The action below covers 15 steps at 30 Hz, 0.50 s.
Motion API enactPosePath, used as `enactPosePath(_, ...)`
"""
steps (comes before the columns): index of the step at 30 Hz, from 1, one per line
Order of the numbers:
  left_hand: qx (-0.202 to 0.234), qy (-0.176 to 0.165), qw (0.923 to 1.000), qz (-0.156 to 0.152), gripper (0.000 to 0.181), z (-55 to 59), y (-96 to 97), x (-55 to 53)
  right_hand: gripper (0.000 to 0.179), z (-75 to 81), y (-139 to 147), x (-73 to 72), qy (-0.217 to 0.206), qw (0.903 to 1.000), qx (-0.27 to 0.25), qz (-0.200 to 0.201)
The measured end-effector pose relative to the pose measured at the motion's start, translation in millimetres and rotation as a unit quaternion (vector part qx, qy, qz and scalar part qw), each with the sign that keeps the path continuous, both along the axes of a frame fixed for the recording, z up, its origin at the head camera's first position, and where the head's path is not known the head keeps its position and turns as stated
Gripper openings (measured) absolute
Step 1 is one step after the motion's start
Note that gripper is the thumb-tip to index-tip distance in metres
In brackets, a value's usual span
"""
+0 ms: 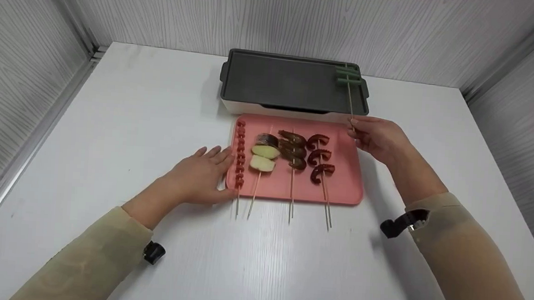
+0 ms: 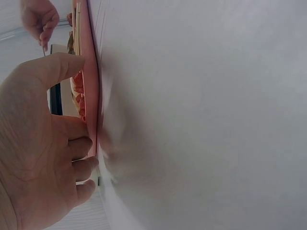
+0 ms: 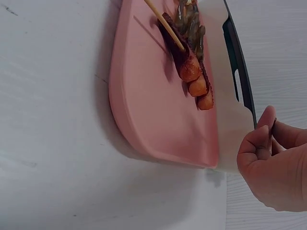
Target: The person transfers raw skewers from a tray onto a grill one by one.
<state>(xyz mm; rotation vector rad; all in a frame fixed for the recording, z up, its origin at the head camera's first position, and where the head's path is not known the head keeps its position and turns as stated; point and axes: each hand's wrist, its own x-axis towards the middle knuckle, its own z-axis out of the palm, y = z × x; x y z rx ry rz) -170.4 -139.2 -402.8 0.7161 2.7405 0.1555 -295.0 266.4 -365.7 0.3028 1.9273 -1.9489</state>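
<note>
My right hand pinches the stick end of a green vegetable skewer, whose green pieces lie over the right end of a dark grill plate. In the right wrist view, the thumb and fingertips meet beside the grill's edge. At the left rim of a pink tray rests my left hand, its fingers extended and its thumb near the front corner. Across the tray lie a skewer of small red pieces, a skewer with pale slices, a shrimp skewer and an octopus-tentacle skewer.
The grill has a white base and stands directly behind the tray on a white table. Several stick ends jut past the tray's front rim. Pale wood-grain panels enclose the table at the back and sides.
</note>
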Motion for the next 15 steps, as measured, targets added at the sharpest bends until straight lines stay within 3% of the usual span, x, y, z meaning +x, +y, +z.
enactPosePath(10,0.001,0.003,1.0,-0.003,0.096,-0.1,0.0,0.1,0.046,-4.0,-1.5,-4.2,-0.002,1.0,-0.001,-0.003)
enactPosePath(15,0.003,-0.001,1.0,0.003,0.096,-0.8,-0.2,-0.3,0.029,-7.3,-0.5,-3.2,0.0,1.0,0.005,-0.001)
